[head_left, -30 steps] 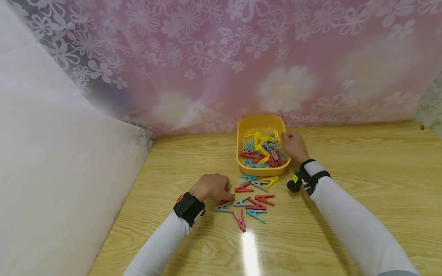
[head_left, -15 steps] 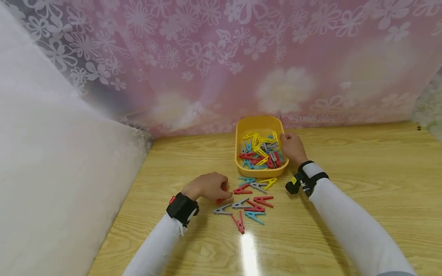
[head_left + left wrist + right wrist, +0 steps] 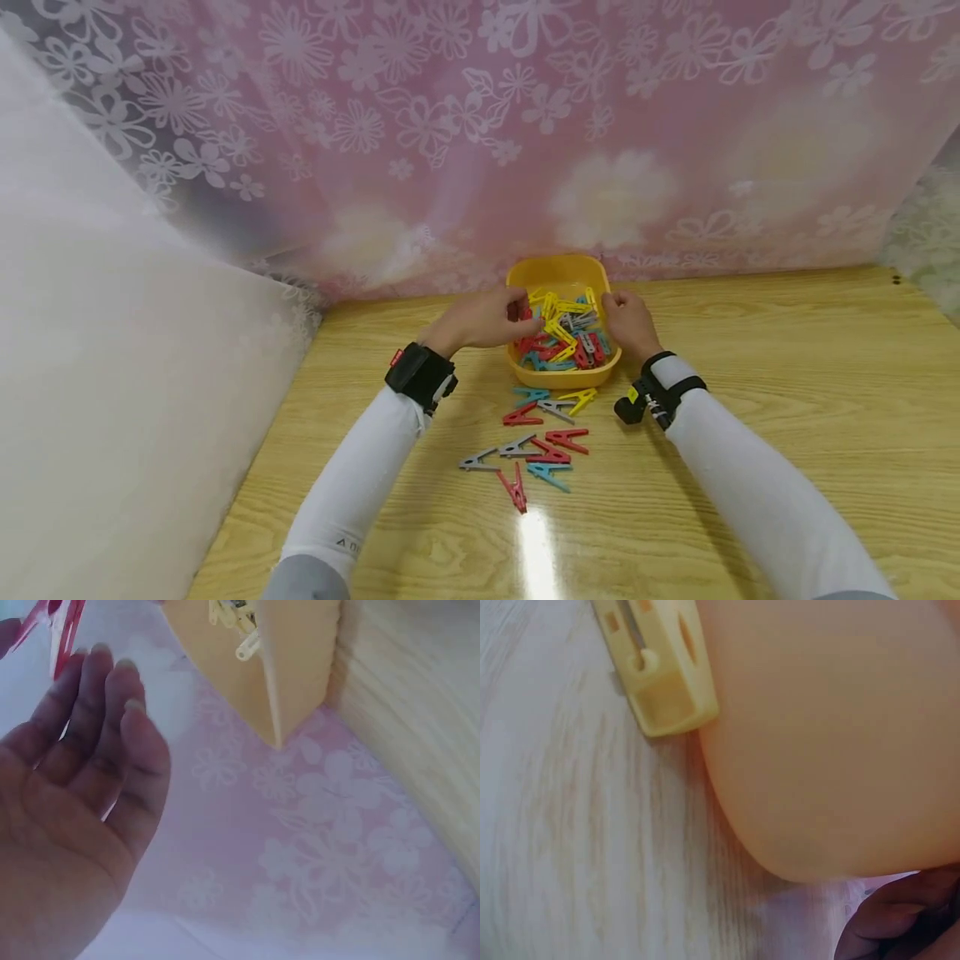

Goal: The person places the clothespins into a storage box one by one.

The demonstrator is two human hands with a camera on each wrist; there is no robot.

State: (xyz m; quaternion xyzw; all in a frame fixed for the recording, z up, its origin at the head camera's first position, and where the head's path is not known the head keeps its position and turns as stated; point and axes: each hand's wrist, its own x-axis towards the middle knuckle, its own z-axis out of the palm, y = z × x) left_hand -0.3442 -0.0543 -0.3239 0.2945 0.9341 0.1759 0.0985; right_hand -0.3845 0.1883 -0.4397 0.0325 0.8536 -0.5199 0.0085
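My left hand (image 3: 482, 322) is over the left side of a yellow plastic basket (image 3: 564, 379). Between its thumb and fingertips it pinches a red clothespin (image 3: 63, 634), plainest in the left wrist view. With curled fingers my right hand (image 3: 632, 325) grips the basket's right rim; in the right wrist view only part of that hand shows, beside the basket wall (image 3: 832, 750). Yellow, red, blue and grey clothespins fill the lower part of the basket, among them a yellow clothespin (image 3: 559, 333).
Several loose clothespins lie on the wooden table (image 3: 765, 375) before the basket, including a yellow clothespin (image 3: 579, 400), a grey clothespin (image 3: 478, 460) and a blue clothespin (image 3: 549, 475). Behind the basket hangs a pink flowered curtain (image 3: 450, 167); a white sheet (image 3: 120, 350) stands left.
My left hand has picked up the red clothespin from the table's loose group and carried it up and right to the basket. The right hand has kept its grip on the rim.
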